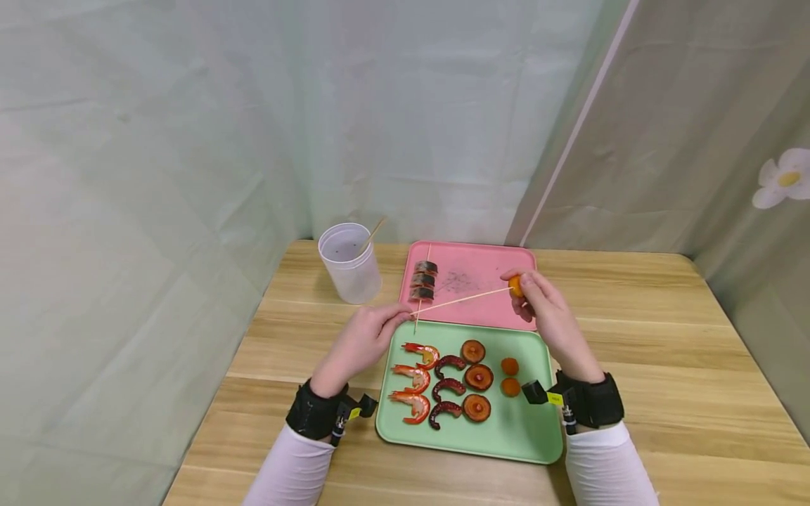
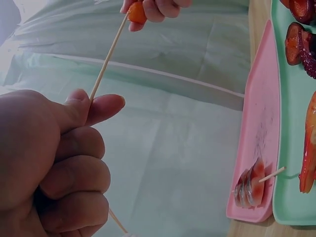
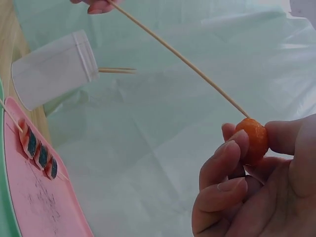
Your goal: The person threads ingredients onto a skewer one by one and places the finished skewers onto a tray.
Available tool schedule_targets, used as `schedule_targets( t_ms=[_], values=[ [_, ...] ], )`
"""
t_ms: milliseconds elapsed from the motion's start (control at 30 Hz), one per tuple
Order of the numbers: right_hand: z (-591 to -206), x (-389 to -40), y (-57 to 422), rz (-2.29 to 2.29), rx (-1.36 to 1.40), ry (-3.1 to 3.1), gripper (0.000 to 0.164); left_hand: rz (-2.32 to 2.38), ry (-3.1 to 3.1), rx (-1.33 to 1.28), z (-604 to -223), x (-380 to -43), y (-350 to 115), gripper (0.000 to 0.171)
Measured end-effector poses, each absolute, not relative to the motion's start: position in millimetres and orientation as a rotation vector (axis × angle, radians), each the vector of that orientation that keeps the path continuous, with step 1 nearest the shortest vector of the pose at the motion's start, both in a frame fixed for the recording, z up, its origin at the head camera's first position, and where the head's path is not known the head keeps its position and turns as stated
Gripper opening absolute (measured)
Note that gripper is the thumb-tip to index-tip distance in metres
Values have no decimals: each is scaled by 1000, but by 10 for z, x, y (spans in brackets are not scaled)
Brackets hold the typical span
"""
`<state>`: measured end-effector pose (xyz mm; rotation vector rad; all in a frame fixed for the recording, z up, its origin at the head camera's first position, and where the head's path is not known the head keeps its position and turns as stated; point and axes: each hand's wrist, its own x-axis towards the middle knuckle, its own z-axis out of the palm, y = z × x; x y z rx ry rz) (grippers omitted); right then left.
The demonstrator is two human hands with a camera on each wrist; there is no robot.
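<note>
My left hand (image 1: pixel 369 336) pinches a thin bamboo skewer (image 1: pixel 465 300) near one end, between thumb and forefinger, its other fingers curled in. The skewer slants up to the right, and its far tip meets a small round orange ball (image 3: pixel 253 140). Thumb and fingertips of my right hand (image 1: pixel 549 316) grip that ball above the pink tray's right side. Below both hands lies the green tray (image 1: pixel 468 450) with three shrimp (image 1: pixel 414 407), three dark red octopus tentacles (image 1: pixel 448 386), three brown mushroom caps (image 1: pixel 479 377) and two more orange balls (image 1: pixel 510 387).
Behind the green tray is a pink tray (image 1: pixel 468 249), marked with dark specks. A skewer of fish pieces (image 1: pixel 422 280) lies at its left, the stick reaching over the green tray. To the left stands a translucent white cup (image 1: pixel 356 277) holding skewers (image 3: pixel 116 70). Curtains surround the wooden table (image 1: pixel 658 337).
</note>
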<state>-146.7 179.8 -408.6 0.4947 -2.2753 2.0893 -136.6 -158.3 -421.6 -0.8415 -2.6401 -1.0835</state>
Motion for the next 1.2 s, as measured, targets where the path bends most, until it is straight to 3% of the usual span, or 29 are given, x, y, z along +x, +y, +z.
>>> schedule_targets(
  t_ms=[233,433,1000,1200],
  values=[
    [-4088,-1481,1776,1964,472,-2299,30,-1082,-2622,-844,-4201,-1356,-1583,17],
    [-4090,-1464,1742,1815,404,-2428,40,-1056,-2607,-885,-4220,-1358,-1560,15],
    [-4037,-1323,1582,2184,402,-2153,25,-1200,-2525,-915,-4276,-1316,-1404,12],
    [-4045,-1283,1475,2187,446,-2210,28,-1245,-2513,-946,-4283,-1298,-1375,14]
  ],
)
